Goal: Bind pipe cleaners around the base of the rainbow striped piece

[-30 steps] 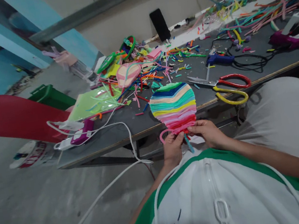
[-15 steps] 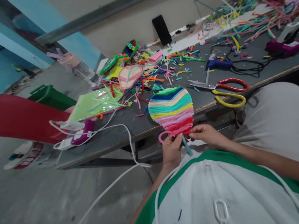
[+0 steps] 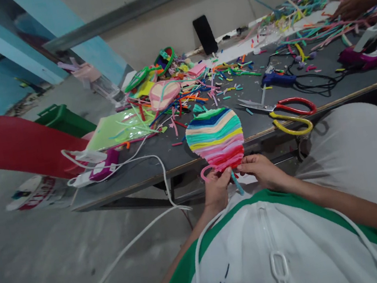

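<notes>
A rounded panel of rainbow-striped pipe cleaners (image 3: 214,135) spans the table's front edge, its narrow red end toward my body. My left hand (image 3: 217,188) is closed in a pinch at that end, beside a pink pipe cleaner loop (image 3: 207,172). On the other side, the thumb and fingers of my right hand (image 3: 262,169) pinch the panel's lower red edge. Between the two hands a turquoise pipe cleaner stem (image 3: 237,183) points down toward my shirt. The exact contact at the fingertips is too small to make out.
Scissors (image 3: 274,113) with red and yellow handles lie right of the panel. Beyond them are a blue glue gun (image 3: 277,79) and a purple one (image 3: 363,57). Pipe cleaner scraps litter the table (image 3: 151,175). A white cable (image 3: 163,179) hangs off its edge. Another person's hand (image 3: 359,3) is at far right.
Another person's hand has come into view at the far right, over the pipe cleaners. My hands and the striped panel have barely moved; the view has shifted slightly.
</notes>
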Demonstrator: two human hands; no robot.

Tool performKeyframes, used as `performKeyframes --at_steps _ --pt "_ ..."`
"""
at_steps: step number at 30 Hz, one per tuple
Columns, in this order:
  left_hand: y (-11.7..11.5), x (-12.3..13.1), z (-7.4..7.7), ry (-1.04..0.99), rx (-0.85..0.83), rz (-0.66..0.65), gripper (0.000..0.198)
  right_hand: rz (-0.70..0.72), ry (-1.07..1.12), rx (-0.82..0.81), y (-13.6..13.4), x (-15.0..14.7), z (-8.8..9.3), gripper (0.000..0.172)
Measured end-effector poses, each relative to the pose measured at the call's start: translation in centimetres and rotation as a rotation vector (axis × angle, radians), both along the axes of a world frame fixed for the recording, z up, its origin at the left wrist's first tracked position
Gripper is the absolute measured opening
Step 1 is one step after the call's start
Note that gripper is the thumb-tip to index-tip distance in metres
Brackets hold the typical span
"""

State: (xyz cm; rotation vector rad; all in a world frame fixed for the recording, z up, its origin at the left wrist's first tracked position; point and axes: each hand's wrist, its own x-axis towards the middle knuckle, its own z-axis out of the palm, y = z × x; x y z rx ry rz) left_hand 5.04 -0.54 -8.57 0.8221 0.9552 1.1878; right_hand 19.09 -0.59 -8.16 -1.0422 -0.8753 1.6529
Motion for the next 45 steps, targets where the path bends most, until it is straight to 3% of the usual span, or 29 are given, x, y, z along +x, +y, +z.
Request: performKeyframes --at_steps 13,23,31,37,42,45 --pt "0.0 -0.2 0.1 -0.079 -0.043 -0.053 0.024 -0.127 0.005 0.044 0.5 -0.7 -1.2 0.022" --pt "-0.2 0.4 1.3 -0.042 -0.113 -0.081 0.033 -0.135 0.055 0.029 0.3 -0.7 -1.1 0.019" --pt "-0.1 -0.3 1.3 0.053 -0.069 -0.132 0.024 -0.142 0.172 -0.045 0.3 -0.9 -1.2 0.021" --pt "1.0 -1.0 1.4 0.101 -0.022 -0.211 0.023 -0.135 0.253 -0.127 0.4 -0.9 0.0 0.021" --pt "2.5 -1.0 2.6 0.055 -0.041 -0.314 0.032 -0.179 0.280 -0.181 0.8 -0.8 1.5 0.022" --pt "2.2 -1.4 3.2 -0.007 -0.047 -0.337 0.033 -0.168 0.324 -0.217 1.0 0.4 2.3 0.020"
